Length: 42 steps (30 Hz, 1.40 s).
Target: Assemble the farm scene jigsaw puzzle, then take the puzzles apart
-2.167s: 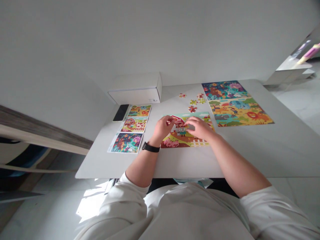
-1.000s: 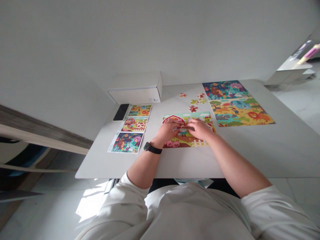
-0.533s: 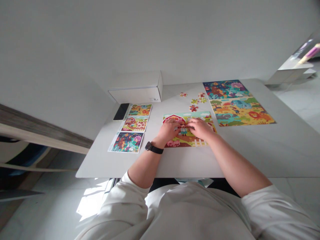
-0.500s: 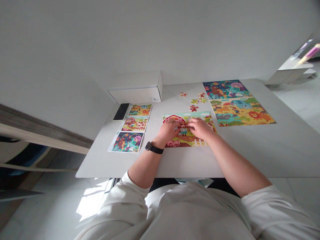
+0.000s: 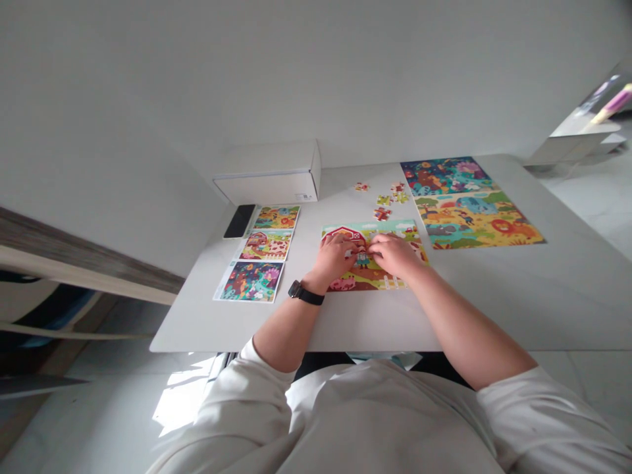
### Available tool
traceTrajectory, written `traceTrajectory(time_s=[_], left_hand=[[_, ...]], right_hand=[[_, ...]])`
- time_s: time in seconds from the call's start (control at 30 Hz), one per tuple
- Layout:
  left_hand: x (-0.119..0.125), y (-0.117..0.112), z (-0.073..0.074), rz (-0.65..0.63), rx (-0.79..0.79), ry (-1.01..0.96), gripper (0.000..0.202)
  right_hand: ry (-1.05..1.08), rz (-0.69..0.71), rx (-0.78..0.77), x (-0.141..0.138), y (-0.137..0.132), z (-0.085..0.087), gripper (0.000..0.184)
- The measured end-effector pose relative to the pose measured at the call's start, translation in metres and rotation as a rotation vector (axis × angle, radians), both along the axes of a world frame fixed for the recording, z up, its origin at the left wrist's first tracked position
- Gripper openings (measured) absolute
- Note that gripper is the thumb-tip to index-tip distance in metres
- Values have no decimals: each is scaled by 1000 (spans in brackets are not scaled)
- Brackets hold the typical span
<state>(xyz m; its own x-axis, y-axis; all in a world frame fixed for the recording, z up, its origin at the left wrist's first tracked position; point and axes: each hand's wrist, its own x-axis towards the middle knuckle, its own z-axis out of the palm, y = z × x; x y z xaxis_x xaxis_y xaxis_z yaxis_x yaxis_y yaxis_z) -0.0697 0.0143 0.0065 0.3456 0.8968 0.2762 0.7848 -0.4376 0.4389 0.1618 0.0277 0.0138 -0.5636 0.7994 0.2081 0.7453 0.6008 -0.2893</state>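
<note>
Everything is placed from the farm puzzle point(image 5: 371, 279), which lies flat on the white surface point(image 5: 494, 303) straight in front of the person.

Far to its left a dark phone point(image 5: 239, 220) lies next to a strip of three picture cards point(image 5: 266, 245). Behind those, left of and beyond the farm puzzle, stands a white box point(image 5: 269, 178).

The left hand point(image 5: 334, 257), with a black watch point(image 5: 306, 293) on its wrist, comes in from the puzzle's left near corner. It rests palm down on the puzzle's left half, below the red barn, fingers bent toward the middle. The right hand point(image 5: 395, 253) lies over the puzzle's right half in the same way, its forearm running back at a slant to the right. The fingertips of both hands meet at the puzzle's centre, close together and pressed down on the picture. I cannot tell whether either hand pinches a piece, since the fingers hide the spot.

The step in hand looks like seating a piece in the middle of the farm puzzle. That calls for flat, even pressure from both sets of fingertips, without shifting the pieces around it.

Just beyond the puzzle's far edge lie a few loose pieces point(image 5: 382, 212). To its right, and apart from it, a large finished puzzle point(image 5: 469, 204) lies flat.
</note>
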Motion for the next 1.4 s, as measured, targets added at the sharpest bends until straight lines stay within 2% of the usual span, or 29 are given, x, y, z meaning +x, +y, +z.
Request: traceTrajectory(time_s=[0.17,0.33,0.7,0.87,1.07,1.13,1.23,1.33,1.4], left_hand=[[0,5,-1,-115,-10,3,19],[-2,4,1,-150,-27,26,20],[-1,2,0,-187,-20,-6,18],[-3,1,0,-220,12,-41,30],[-6,4,-10,-209,-48,18,53],[-7,4,-12,-213,-45,22,61],[-6,1,-10,-218,-24,24,67],[-6,-1,-7,-205,-21,52,70],[-5,-2,-4,-200,-32,75,70]], right_hand=[[-139,-19,-64,-2,-5,10,28],[-210,9,-87,-4,-8,18,27],[-182,20,-108,-4,-9,15,25],[-123,13,-75,-1,-6,12,25],[-57,9,-94,-1,-6,12,20],[-3,-30,-86,6,-1,13,20],[37,-196,-80,28,9,17,27],[-52,-356,-138,51,16,20,41],[-146,-415,-197,60,16,21,48]])
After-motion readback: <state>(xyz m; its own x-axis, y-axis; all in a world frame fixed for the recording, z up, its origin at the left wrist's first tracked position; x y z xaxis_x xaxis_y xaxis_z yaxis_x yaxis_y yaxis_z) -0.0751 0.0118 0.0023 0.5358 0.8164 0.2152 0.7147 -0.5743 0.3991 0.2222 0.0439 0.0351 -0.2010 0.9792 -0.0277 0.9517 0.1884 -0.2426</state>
